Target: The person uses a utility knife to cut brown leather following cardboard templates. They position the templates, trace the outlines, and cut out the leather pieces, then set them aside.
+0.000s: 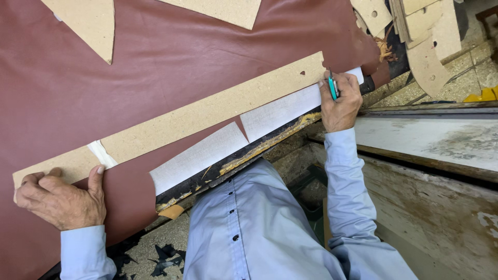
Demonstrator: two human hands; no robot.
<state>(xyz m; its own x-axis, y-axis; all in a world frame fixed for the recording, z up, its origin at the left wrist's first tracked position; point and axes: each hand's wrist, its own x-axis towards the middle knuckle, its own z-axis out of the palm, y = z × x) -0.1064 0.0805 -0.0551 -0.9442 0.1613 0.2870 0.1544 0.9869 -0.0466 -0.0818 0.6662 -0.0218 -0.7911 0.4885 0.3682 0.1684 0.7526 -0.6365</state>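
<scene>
Left hand [59, 199] flat on cardboard strip [207, 111], right hand [340, 101] grip closed on green pen [332, 88]

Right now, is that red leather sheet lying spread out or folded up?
Spread out: the red leather sheet lies flat across the table, under the long cardboard strip.

Bright, even light; soft shadows; sharp focus throughout.
</scene>
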